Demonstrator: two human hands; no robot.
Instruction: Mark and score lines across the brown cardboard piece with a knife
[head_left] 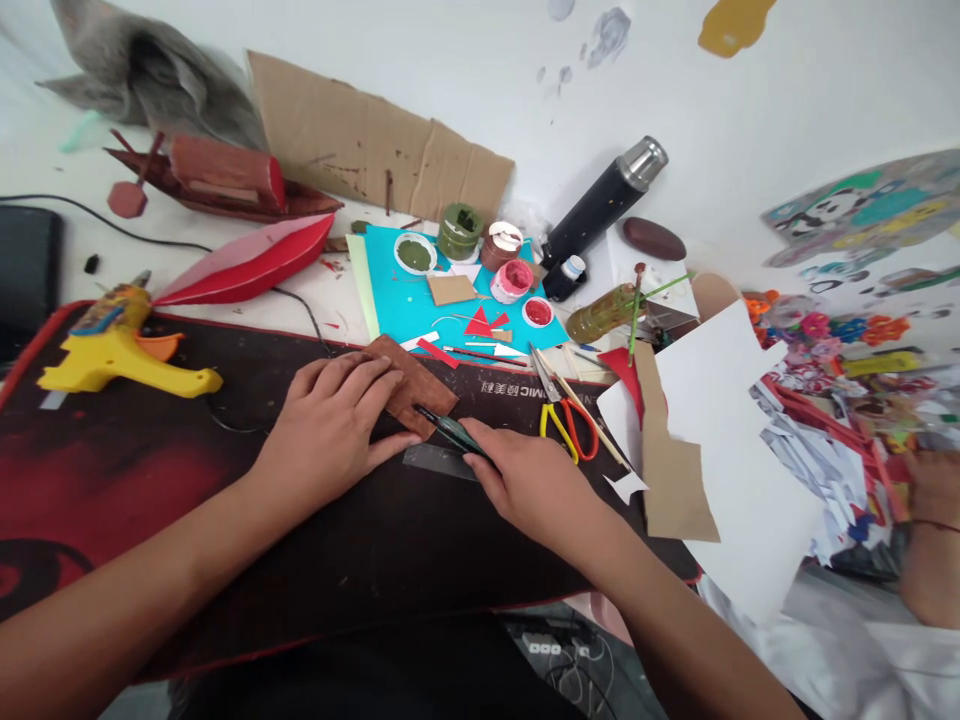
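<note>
A small brown-painted board lies on the dark desk mat. My left hand rests flat on its left part, fingers stretched over it and thumb along its near edge. My right hand is closed around a dark green utility knife. The knife's black front end touches the board's near right part, where the blade itself is too small to make out. Under the knife, close to the board, lies a clear strip like a ruler. Scissors with yellow and orange handles lie right of my right hand.
Behind the board, a blue sheet carries open paint jars and paper scraps. A yellow glue gun lies left, near a red model boat. A black thermos leans at the back. Cardboard and white paper lie right, beside another person's arm.
</note>
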